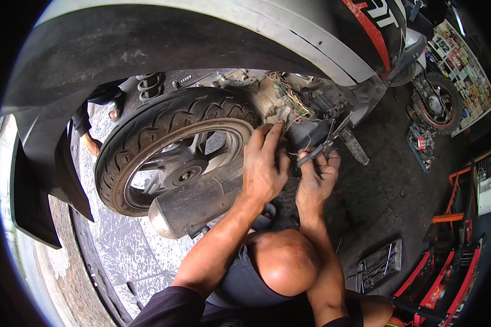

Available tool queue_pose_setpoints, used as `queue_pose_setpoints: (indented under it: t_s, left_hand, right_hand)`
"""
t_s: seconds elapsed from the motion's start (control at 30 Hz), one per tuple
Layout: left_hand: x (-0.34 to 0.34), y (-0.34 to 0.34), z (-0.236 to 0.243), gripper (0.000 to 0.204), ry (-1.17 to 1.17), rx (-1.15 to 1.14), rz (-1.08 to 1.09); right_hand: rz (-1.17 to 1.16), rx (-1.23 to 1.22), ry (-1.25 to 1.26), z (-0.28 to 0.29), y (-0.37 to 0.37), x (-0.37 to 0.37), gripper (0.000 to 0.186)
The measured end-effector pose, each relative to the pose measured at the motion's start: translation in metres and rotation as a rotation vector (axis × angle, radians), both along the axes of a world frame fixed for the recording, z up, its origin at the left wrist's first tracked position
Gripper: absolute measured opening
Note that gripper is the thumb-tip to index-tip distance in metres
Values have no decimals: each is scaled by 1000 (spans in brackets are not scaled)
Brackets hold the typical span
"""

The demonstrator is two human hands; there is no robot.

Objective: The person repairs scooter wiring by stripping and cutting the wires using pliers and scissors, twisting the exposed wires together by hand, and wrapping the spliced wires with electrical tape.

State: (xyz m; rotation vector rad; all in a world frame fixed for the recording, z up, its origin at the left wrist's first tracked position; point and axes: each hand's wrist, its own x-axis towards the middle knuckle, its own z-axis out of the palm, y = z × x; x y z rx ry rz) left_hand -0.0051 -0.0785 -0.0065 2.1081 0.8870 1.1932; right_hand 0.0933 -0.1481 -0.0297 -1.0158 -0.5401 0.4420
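My left hand (pixel 264 166) is in the middle, its fingers bent inward beside the scooter's engine area. Whatever its fingertips pinch, if anything, is hidden. Close on its right, my right hand (pixel 316 177) has thumb and fingers closed on a dark cable (pixel 309 156), which runs up toward the frame. A thin pale wire shows between the two hands. Just above them hangs an exposed bundle of coloured wires (pixel 293 98). Left of my left hand are the rear wheel (pixel 172 117) and the grey exhaust muffler (pixel 199 201).
The scooter's body panel (pixel 163 41) arches overhead. Another person's hand (pixel 91 146) is beyond the wheel at left. A tool tray (pixel 379 264) lies on the floor at lower right, near a red metal stand (pixel 439 283). Another motorcycle wheel (pixel 436 103) stands at far right.
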Motion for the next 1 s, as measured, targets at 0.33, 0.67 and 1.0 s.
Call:
queue_pose_setpoints:
  t_s: [0.33, 0.67, 1.0]
  left_hand:
    - [1, 4, -2, 33, -47, 124, -245]
    - [8, 8, 3, 16, -31, -45, 13]
    - [51, 12, 8, 12, -317, -165, 52]
  right_hand:
    - [110, -32, 2, 3, -3, 8, 53]
    - [196, -396, -250, 9, -53, 58, 40]
    - [68, -846, -462, 5, -70, 64, 47]
